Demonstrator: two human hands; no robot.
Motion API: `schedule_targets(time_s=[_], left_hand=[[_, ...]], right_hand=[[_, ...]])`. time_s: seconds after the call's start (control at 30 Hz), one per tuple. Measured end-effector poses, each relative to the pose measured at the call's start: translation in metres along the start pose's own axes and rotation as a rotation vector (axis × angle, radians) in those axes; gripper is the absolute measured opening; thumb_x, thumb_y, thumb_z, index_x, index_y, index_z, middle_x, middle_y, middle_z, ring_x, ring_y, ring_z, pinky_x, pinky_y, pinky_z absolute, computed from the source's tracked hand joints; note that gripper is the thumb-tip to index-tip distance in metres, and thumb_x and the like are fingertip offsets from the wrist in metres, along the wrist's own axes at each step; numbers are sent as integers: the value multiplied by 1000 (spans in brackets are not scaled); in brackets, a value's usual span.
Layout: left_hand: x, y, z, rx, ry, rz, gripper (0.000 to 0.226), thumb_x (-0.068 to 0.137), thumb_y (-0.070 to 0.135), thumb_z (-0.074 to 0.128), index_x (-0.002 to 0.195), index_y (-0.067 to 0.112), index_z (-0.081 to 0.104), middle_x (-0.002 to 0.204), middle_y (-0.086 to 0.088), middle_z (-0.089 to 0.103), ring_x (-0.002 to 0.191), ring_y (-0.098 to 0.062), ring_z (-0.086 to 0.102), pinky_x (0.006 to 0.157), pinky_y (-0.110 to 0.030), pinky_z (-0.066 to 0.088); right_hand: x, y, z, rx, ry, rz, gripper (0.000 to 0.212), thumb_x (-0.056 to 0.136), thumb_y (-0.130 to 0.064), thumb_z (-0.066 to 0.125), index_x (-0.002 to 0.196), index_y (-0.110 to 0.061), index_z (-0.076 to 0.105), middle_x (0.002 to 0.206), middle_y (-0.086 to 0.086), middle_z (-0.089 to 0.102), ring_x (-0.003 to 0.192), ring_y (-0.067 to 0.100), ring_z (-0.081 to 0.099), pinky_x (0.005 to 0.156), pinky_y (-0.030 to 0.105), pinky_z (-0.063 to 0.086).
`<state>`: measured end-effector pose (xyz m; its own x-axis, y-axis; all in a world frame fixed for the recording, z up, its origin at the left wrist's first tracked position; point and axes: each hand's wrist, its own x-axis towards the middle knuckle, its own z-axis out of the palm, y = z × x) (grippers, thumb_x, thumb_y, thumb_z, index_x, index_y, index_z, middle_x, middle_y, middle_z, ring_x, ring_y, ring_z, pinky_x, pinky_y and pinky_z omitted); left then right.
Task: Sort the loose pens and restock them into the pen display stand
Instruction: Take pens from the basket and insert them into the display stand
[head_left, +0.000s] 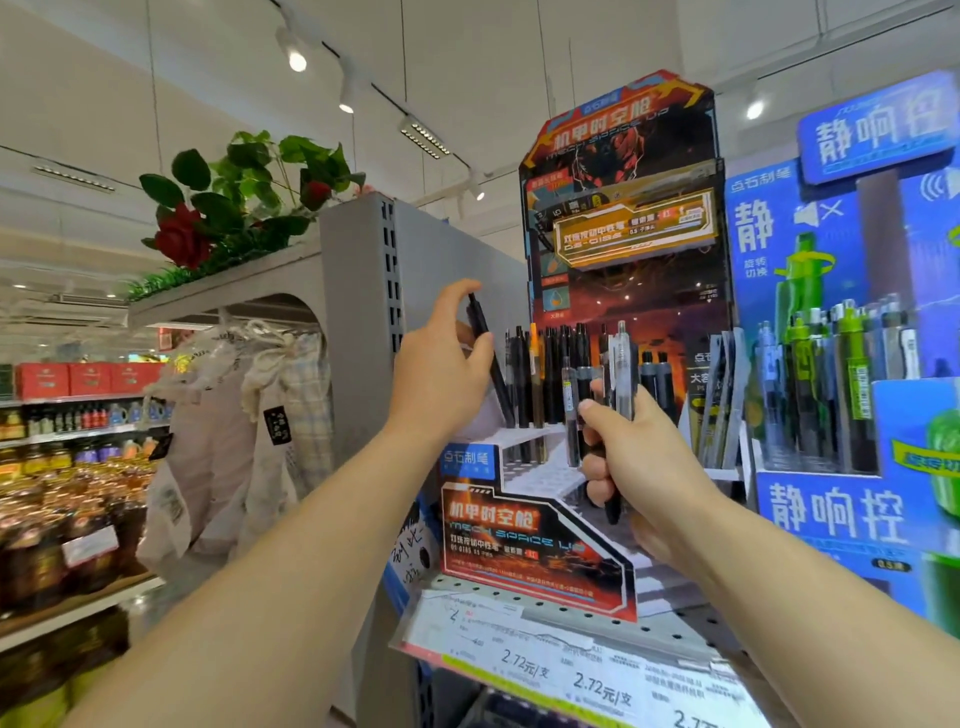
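Observation:
A red and black cardboard pen display stand (535, 540) sits on a perforated shelf, with several dark pens (550, 374) upright in its back rows. My left hand (441, 374) pinches a black pen (491, 358), its lower end at the stand's back left corner. My right hand (639, 457) grips a bunch of pens (621, 364), clear and black ones, held upright in front of the stand's middle. The front rows of holes (540, 475) show white.
A blue pen display (841, 509) with green and grey pens stands close on the right. Price labels (571, 670) line the shelf edge below. A grey shelf end panel (363, 332), hanging cloth bags (249, 431) and shelves of bottles (57, 514) fill the left.

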<state>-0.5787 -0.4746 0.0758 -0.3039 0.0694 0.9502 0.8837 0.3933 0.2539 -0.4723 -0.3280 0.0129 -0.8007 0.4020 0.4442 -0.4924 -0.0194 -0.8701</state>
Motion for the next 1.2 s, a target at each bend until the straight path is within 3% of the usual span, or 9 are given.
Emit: schedule_targets(time_s=[0.1,0.17,0.33,0.43,0.57,0.63,0.77,0.9,1.2], left_hand=[[3,4,-4,72,-67,99,52,96,25,61,142,38,42,72,19,59,68,1,60,61,-8,40],[6,7,-6,127,-168,150,52,97,26,60,143,40,40,73,19,58,68,-1,61,63,-14,47],[8,0,3,202,-320,-1,52,97,28,56,146,34,40,85,10,66,80,-12,64,77,-35,55],[6,-3,8,217,-359,-70,60,92,27,57,149,31,37,87,4,68,80,-17,62,73,-33,50],[3,-1,13,188,-419,-114,68,92,26,59,153,33,29,110,-3,66,86,-19,58,74,-31,45],[1,2,11,169,-342,-116,71,92,25,60,154,34,26,120,-2,61,93,-19,59,79,-32,47],[-13,15,6,-59,-119,-70,55,92,24,57,143,37,41,99,13,61,80,-5,61,72,-22,47],[-22,33,4,-271,-266,-116,29,96,41,55,124,43,56,88,11,69,78,1,63,68,-21,46],[-22,41,6,-344,-415,-200,33,94,37,64,127,38,56,82,3,64,66,-6,62,59,-25,50]], right_hand=[[-1,-1,3,11,-16,-5,9,106,-21,51,109,-27,56,76,3,44,50,12,36,40,24,33],[-1,1,4,21,-34,5,11,106,-21,50,108,-28,58,80,4,46,52,12,38,42,25,35],[0,1,6,19,-46,-2,19,106,-20,52,121,-21,63,77,7,47,56,15,42,45,26,40],[-4,0,6,43,-57,-19,17,104,-18,56,117,-18,68,76,8,55,60,16,52,49,24,47],[-5,-2,6,112,-81,-23,14,101,-15,61,111,-10,70,77,10,60,56,15,60,51,24,52],[-4,-1,6,103,-77,-34,15,100,-15,64,110,-7,70,75,8,62,57,16,63,51,23,52],[-3,-1,4,98,-67,-62,13,98,-16,67,109,-9,69,63,-2,64,56,15,62,49,24,50],[-2,0,5,30,-72,-91,10,96,-19,69,106,-18,69,61,-8,65,55,11,59,48,23,47],[-5,3,4,-80,-59,-130,9,95,-22,69,104,-24,70,56,-11,64,54,8,55,48,22,46]])
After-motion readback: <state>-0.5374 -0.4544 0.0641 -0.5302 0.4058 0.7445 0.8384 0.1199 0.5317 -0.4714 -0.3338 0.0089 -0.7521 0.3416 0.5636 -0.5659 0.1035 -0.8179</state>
